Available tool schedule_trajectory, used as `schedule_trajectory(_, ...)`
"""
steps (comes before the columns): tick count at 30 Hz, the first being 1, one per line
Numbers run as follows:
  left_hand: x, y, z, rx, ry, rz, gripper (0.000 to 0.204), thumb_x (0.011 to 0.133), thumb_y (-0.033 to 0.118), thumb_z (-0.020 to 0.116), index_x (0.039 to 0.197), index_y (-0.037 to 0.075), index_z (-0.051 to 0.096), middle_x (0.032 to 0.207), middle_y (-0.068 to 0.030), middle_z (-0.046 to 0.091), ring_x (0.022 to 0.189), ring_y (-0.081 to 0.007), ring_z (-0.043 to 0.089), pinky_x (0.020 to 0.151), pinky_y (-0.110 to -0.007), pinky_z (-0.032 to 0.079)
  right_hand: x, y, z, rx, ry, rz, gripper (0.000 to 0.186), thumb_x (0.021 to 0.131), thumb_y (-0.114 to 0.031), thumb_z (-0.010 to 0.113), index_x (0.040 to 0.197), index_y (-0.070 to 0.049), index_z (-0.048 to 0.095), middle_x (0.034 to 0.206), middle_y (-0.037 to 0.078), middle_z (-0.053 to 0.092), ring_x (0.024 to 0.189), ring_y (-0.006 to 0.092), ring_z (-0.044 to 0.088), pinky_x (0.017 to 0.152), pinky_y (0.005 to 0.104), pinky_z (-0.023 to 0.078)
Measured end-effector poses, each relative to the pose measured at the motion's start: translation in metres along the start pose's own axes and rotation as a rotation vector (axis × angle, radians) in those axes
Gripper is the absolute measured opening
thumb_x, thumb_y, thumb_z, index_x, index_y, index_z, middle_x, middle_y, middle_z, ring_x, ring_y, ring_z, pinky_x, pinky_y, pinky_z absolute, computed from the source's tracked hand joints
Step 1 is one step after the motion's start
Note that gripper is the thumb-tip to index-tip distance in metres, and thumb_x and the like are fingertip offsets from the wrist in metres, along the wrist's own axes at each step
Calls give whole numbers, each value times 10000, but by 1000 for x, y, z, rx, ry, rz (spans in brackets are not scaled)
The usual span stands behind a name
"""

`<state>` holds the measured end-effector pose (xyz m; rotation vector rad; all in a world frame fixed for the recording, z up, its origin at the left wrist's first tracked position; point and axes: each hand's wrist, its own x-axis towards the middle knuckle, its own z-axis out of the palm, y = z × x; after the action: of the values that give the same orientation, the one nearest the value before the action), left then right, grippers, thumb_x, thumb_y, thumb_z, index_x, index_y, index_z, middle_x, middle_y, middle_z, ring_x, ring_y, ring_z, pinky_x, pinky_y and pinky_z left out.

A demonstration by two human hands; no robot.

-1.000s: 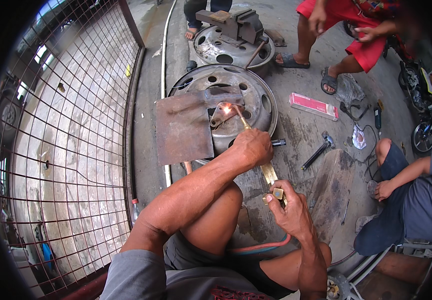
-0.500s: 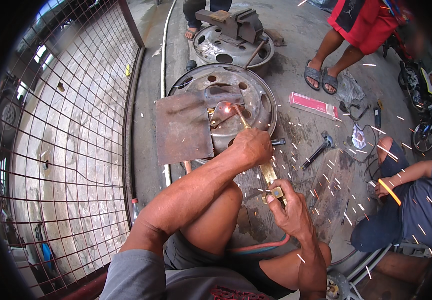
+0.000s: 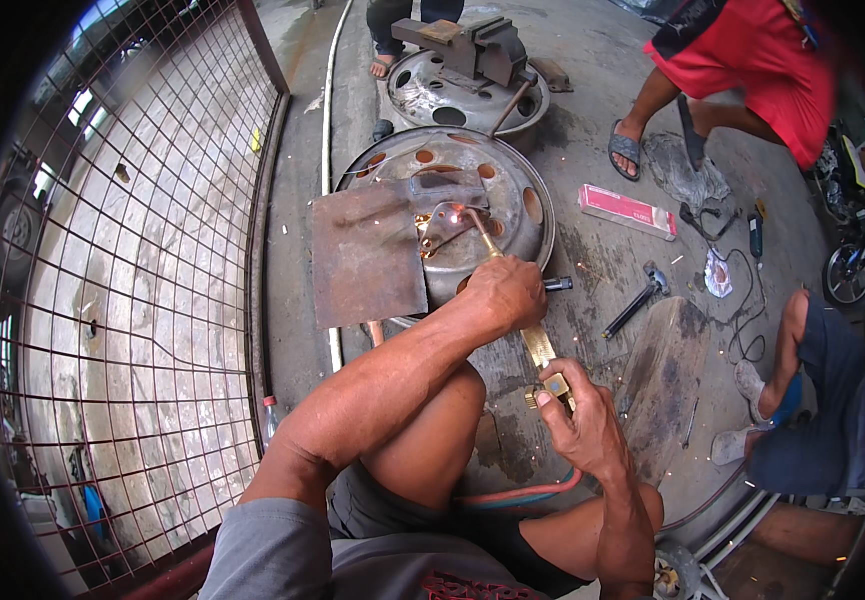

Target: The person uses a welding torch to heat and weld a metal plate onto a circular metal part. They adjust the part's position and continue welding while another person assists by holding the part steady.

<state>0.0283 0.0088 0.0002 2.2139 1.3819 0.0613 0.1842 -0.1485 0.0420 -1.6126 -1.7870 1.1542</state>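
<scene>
A brass gas torch (image 3: 539,348) is held in both my hands. My left hand (image 3: 504,294) wraps round its front part, behind the bent tip. My right hand (image 3: 582,420) grips the rear body beside the valve knobs, thumb on top. The torch tip meets a small metal plate (image 3: 438,232), where a spot glows bright orange-red. That plate lies on an upturned steel wheel rim (image 3: 512,215). Beside it, a rusty sheet of metal (image 3: 367,262) covers the rim's left part. Orange light shows in several of the rim's holes. Red and green hoses (image 3: 522,494) run below my right hand.
Behind stands a bench vise (image 3: 482,50) on another wheel rim. On the floor to the right are a hammer (image 3: 638,300), a pink-and-white box (image 3: 627,212) and a cable (image 3: 747,320). A wire-mesh fence (image 3: 142,250) borders the left. Other people are at the right and back.
The wide shower of sparks has thinned to a few. Orange light now shows in the rim's holes. The person in red shorts steps right; the one low at right has shifted. My hands stay put.
</scene>
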Motion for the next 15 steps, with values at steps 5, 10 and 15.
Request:
schedule_trajectory(5,-3,7,-8,9,-43,-12,289,904,229,625,934,-9,787,949,-245,751,955,-382,745,874,-449,587,-2,-1,-1,3,-6,9,239,973,-137,606,1178,-32,543,737,186,653,667,343,699,646,441,521)
schedule_trajectory(10,-3,7,-9,6,-53,-36,290,900,237,636,937,-7,789,949,-239,755,951,-380,747,871,-449,590,-2,1,0,7,10,-9,229,971,-153,600,1161,-34,552,712,157,642,636,286,670,632,421,507)
schedule_trajectory(15,-1,0,0,-1,1,2,324,885,281,636,846,-13,768,828,-261,726,860,-419,738,801,-492,587,-2,-1,0,8,-3,15,225,965,-153,596,1153,-34,556,702,147,641,615,265,653,627,418,500)
